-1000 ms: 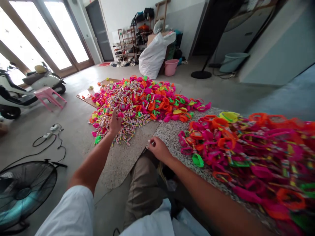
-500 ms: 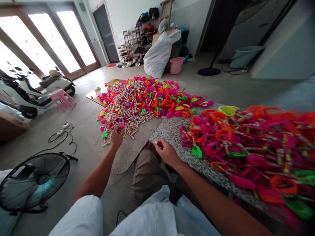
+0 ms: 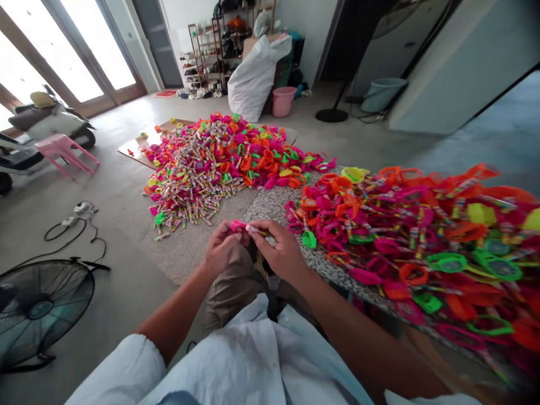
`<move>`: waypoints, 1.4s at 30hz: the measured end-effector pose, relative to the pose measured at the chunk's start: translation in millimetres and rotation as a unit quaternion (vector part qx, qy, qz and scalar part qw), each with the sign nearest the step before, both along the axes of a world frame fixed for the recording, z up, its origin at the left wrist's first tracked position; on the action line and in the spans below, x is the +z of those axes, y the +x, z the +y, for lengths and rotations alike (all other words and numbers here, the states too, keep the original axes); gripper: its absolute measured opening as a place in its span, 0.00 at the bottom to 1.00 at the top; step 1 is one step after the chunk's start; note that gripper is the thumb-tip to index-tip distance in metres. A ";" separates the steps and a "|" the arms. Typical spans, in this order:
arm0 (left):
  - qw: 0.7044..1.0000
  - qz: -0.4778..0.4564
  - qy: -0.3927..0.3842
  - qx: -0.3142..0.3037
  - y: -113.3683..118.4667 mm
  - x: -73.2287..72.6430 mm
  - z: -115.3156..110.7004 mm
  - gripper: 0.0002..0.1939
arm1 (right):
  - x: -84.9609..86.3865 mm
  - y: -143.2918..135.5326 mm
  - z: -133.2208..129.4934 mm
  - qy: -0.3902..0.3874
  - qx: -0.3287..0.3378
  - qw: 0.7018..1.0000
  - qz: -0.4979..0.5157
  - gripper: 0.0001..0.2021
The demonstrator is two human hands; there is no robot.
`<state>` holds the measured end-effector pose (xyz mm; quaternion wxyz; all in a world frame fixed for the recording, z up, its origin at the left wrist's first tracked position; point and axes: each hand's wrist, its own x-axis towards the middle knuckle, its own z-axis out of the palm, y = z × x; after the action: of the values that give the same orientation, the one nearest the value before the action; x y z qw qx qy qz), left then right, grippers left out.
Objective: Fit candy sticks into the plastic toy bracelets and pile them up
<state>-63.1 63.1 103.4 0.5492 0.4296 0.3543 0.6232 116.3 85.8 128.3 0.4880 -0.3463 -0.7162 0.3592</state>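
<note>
While the left hand [image 3: 223, 246] and right hand [image 3: 284, 251] sit close together mid-frame, it's pink piece [image 3: 238, 226] beside patterned stick [image 3: 252, 229]!
Left thumb and fingers pinch the pink piece just below centre; right fingers grasp the patterned stick alongside, any contact between the two too small to call. One colourful heap [image 3: 211, 169] spreads upper centre, and a second heap [image 3: 405, 225] crowds the speckled slab [image 3: 270, 203] at right.

No txt, nos. or brand legible anywhere. Print on small sticks [image 3: 198, 194] in the floor pile: too tiny to read. Centre badge on fan [image 3: 40, 309]: blurred. Red mat [image 3: 166, 93] nr door: any lettering too small to tell.
</note>
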 end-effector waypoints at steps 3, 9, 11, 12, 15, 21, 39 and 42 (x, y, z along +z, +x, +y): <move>0.999 -0.015 -0.046 -0.006 -0.5 9.2 -1.4 0.18 | -2.3 6.7 -2.9 -0.053 -0.025 0.998 0.025 0.11; 0.996 -0.032 -0.081 0.016 1.7 20.3 -1.7 0.32 | -3.8 9.5 -12.1 -0.064 -0.006 0.998 0.014 0.10; 0.994 -0.074 -0.084 0.016 4.4 23.4 -2.4 0.32 | -2.8 9.3 -14.8 -0.039 0.008 0.999 0.001 0.08; 0.991 -0.100 -0.091 0.009 5.7 25.1 -3.1 0.31 | -2.3 9.4 -15.8 -0.024 0.012 1.000 -0.002 0.08; 0.976 -0.174 -0.130 -0.019 8.4 30.3 -6.3 0.27 | -0.7 9.9 -17.1 0.020 0.020 1.000 -0.009 0.08; 0.955 -0.242 -0.169 -0.039 9.4 27.5 -9.8 0.20 | 3.4 9.7 -18.0 0.049 0.027 0.998 0.003 0.08; 0.973 0.227 0.037 -0.008 -10.0 1.3 -7.1 0.23 | -3.8 11.9 -4.7 -0.074 0.060 0.995 0.027 0.07; 0.934 0.339 0.085 -0.072 -26.2 17.1 -9.4 0.19 | -0.5 13.3 -5.4 -0.082 0.092 0.992 0.014 0.06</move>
<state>-89.4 53.7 120.5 0.4012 0.6849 0.4334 0.4268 129.7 80.4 127.8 0.4328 -0.3130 -0.7064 0.4644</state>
